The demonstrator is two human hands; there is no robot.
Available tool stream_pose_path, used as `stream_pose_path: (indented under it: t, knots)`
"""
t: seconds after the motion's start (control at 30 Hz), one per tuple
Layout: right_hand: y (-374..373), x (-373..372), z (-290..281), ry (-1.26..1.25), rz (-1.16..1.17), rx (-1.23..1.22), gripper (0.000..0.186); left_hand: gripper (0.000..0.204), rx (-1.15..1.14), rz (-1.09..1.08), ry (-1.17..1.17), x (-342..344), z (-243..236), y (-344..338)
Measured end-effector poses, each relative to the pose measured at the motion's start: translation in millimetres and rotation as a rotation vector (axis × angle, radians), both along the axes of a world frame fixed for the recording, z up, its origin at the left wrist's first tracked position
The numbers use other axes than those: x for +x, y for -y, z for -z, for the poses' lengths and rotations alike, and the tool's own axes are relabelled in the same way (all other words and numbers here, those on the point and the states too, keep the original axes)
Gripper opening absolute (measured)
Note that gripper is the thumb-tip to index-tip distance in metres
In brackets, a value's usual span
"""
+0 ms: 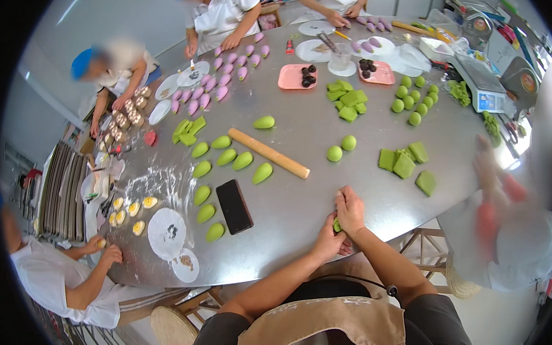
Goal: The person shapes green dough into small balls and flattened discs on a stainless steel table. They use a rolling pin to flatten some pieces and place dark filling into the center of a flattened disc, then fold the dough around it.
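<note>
At the table's near edge my left hand (328,244) and my right hand (349,210) are closed together around a piece of green dough (336,225), mostly hidden by the fingers. Ahead of them sit two green dough balls (334,153). To their right lies a loose pile of flat green dough squares (404,166). Left of my hands a wooden rolling pin (269,153) rests slantwise on the steel. Several smooth green oval dough pieces (206,214) stand beyond and beside a dark phone (235,206).
Pink trays (288,77) with dark balls, more green balls (409,102) and a scale (479,84) occupy the far side. Purple shaped pieces (230,68) lie far left. Co-workers stand around the steel table (298,224); a blurred person (520,213) is close on my right.
</note>
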State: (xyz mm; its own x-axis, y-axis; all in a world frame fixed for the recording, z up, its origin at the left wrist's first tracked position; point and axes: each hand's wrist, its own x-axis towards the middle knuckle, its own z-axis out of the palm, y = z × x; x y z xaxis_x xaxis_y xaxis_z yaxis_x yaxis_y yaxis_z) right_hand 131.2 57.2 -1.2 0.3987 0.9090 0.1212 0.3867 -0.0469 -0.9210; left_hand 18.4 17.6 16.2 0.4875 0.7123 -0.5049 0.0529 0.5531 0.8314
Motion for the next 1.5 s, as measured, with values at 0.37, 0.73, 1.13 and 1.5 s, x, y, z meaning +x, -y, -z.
stream_pose_path:
  t: [0.37, 0.73, 1.13, 1.5]
  knots:
    - [-4.9, 3.7, -1.3, 0.093, 0.019, 0.086, 0.017, 0.047, 0.064, 0.004, -0.027, 0.2, -7.3, -0.9]
    - [6.8, 1.7, -10.2, 0.149, -0.001, 0.122, 0.016, 0.042, 0.220, 0.053, -0.074, 1.7, 5.5, 1.7]
    - [8.4, 0.9, -3.5, 0.205, -0.025, 0.198, 0.015, 0.052, 0.237, 0.110, -0.116, -4.0, 8.4, -1.7]
    - [22.2, -4.4, -11.0, 0.200, -0.029, 0.167, 0.016, 0.042, 0.318, 0.132, -0.184, -4.9, 4.4, 3.7]
